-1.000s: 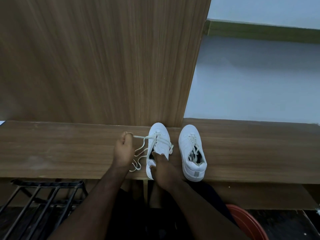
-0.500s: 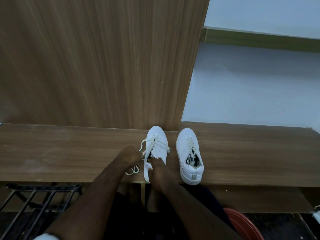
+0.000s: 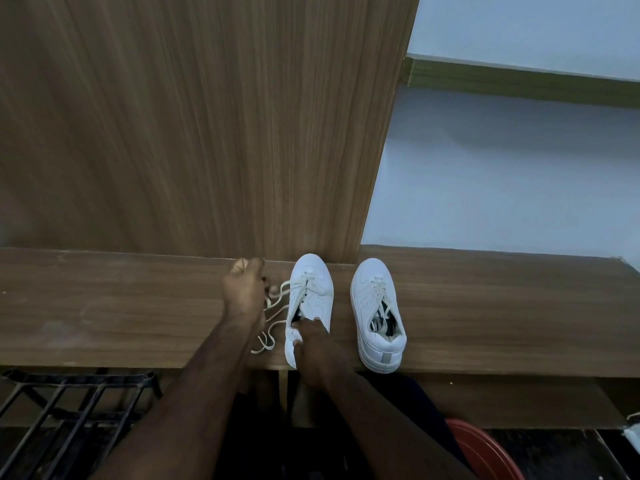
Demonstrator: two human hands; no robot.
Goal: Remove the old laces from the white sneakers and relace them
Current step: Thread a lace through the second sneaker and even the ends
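Two white sneakers stand side by side on a wooden ledge [image 3: 485, 306], toes toward the wall. My right hand [image 3: 315, 348] grips the heel end of the left sneaker [image 3: 313, 296], fingers curled into its opening. My left hand [image 3: 244, 289], to the left of that sneaker, pinches its cream lace [image 3: 273, 306] and holds it pulled out sideways; the loose lace loops lie on the ledge below the hand. The lace stays threaded only through the eyelets near the toe. The right sneaker [image 3: 375, 313] stands untouched with its lace [image 3: 379, 296] threaded and loose ends tucked inside.
A tall wooden panel [image 3: 207, 133] rises right behind the ledge at left; a pale wall [image 3: 502, 185] lies behind at right. A black metal rack [image 3: 69, 410] sits below at left. An orange round object [image 3: 485, 455] shows at the bottom right.
My left hand has moved from close beside the sneaker out to the left and toward the wall, drawing more lace out. My right hand stays on the heel.
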